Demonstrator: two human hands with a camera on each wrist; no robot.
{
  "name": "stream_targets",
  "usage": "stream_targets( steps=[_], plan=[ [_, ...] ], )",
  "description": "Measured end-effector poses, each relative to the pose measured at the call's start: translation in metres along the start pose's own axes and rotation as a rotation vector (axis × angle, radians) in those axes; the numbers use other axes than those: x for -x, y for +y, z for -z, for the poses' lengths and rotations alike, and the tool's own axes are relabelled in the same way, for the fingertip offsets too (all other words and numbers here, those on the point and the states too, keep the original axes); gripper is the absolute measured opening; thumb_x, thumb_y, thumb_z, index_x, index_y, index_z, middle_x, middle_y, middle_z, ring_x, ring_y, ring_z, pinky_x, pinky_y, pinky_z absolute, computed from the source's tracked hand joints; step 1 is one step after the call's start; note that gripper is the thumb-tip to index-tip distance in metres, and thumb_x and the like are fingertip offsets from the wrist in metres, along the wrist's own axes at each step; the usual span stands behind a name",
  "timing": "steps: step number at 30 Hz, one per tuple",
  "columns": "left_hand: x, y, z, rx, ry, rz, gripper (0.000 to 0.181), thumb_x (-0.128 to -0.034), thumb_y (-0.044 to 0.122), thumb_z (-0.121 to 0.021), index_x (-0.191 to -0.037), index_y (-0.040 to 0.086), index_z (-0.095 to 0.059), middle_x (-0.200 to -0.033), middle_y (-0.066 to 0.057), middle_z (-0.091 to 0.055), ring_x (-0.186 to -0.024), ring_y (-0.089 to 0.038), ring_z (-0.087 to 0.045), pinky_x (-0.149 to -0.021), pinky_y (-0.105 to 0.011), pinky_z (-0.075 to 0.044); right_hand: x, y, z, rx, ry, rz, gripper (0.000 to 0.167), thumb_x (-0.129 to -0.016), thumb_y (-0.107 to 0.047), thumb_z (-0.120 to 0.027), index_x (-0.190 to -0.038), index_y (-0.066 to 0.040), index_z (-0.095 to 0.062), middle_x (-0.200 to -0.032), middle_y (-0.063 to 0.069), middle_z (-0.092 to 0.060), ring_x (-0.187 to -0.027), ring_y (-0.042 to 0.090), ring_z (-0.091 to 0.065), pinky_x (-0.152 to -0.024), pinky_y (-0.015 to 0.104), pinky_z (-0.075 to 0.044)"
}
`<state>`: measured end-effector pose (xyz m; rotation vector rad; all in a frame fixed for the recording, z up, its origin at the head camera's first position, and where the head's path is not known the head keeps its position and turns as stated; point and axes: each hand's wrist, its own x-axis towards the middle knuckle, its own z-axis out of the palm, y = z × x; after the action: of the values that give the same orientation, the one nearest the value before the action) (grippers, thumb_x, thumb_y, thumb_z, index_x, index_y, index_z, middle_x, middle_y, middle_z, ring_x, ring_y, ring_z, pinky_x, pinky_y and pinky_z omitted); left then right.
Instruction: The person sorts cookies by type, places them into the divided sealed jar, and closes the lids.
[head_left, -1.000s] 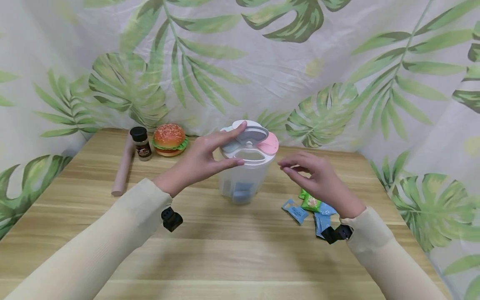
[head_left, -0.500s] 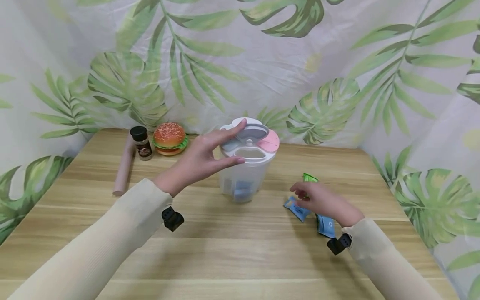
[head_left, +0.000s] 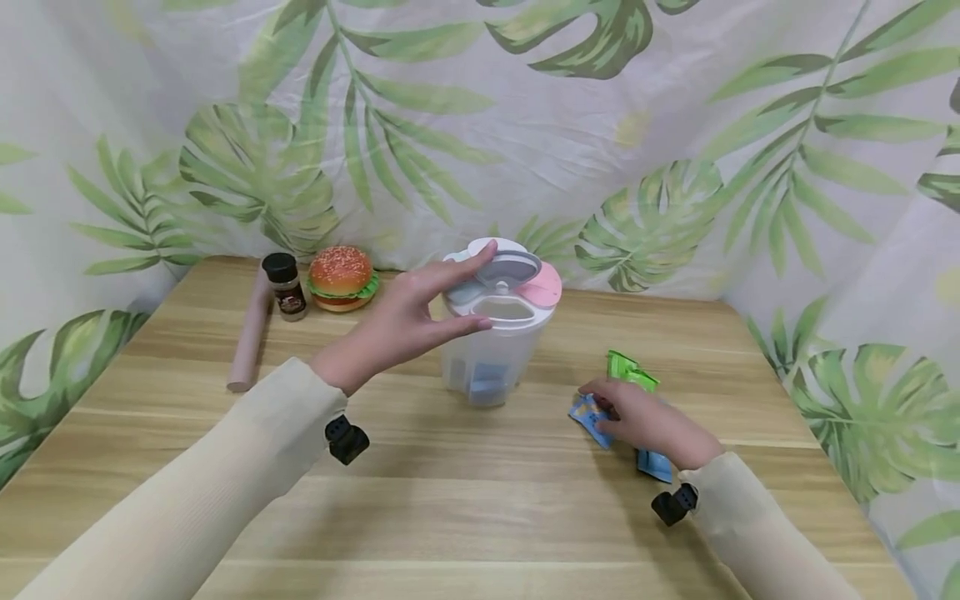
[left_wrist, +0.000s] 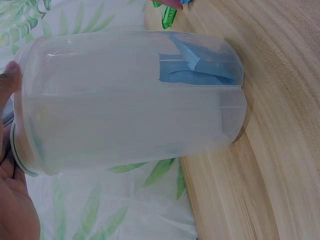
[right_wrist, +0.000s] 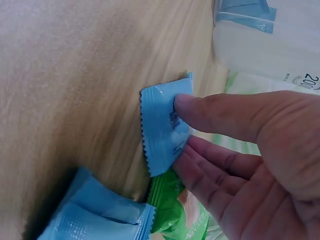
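right grip (head_left: 649, 422) pinching packet (right_wrist: 159, 117) — blue, serrated

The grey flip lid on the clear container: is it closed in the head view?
No, the grey flip lid stands raised, leaving the opening in the top of the container uncovered.

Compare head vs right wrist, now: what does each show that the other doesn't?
Head only: the left hand, the open grey flap, the burger, the black-capped jar and the pinkish rod.

Right wrist only: the printed "200" on the clear container, and the toothed edge of the pinched blue packet.

Both: the right hand pinching that packet, another blue packet and green packaging near it, blue packets inside the container, and the wooden tabletop.
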<state>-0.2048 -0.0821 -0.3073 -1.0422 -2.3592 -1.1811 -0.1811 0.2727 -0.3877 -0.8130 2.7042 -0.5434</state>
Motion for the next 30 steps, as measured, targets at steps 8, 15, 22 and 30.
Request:
stream_targets(
  steps=[8,15,22,30],
  plan=[
    [0.001,0.0,0.0,-0.009,-0.007,0.014,0.085,-0.0857,0.021,-0.088,-0.159,0.017,-0.046,-0.151,-0.011,-0.062,-0.138,-0.027,-0.06,-0.117,-0.044,-0.048,-0.001,0.0,-0.001,-0.007,-0.001,-0.012,0.046,-0.092,-0.007,-0.079,-0.133,0.006,-0.063,-0.084,0.002,-0.059,-0.072,0.008,-0.046,-0.066,0.023,-0.041],
    [0.0,0.0,0.0,0.001,-0.004,0.002,0.084,-0.0856,0.02,-0.088,-0.159,0.016,-0.046,-0.151,-0.011,-0.062,-0.138,-0.027,-0.061,-0.117,-0.044,-0.048,0.003,0.003,0.002,-0.063,0.01,-0.038,0.036,-0.09,-0.012,-0.082,-0.121,0.001,-0.068,-0.084,0.0,-0.063,-0.074,0.008,-0.051,-0.065,0.022,-0.046],
    [0.0,0.0,0.0,-0.001,-0.005,0.003,0.085,-0.0857,0.021,-0.088,-0.159,0.017,-0.046,-0.149,-0.011,-0.064,-0.136,-0.026,-0.061,-0.115,-0.044,-0.049,0.006,0.006,0.003,-0.137,0.016,-0.06,0.033,-0.092,-0.017,-0.082,-0.119,-0.005,-0.067,-0.087,-0.002,-0.064,-0.076,0.006,-0.055,-0.067,0.022,-0.049],
    [0.0,-0.002,0.0,-0.002,-0.004,-0.004,0.085,-0.0857,0.021,-0.088,-0.159,0.017,-0.046,-0.15,-0.01,-0.063,-0.136,-0.026,-0.062,-0.115,-0.044,-0.049,0.006,0.011,0.003,-0.248,0.118,-0.01,0.026,-0.094,-0.013,-0.079,-0.117,-0.005,-0.07,-0.089,0.002,-0.066,-0.077,0.007,-0.058,-0.068,0.023,-0.053]
  ],
)
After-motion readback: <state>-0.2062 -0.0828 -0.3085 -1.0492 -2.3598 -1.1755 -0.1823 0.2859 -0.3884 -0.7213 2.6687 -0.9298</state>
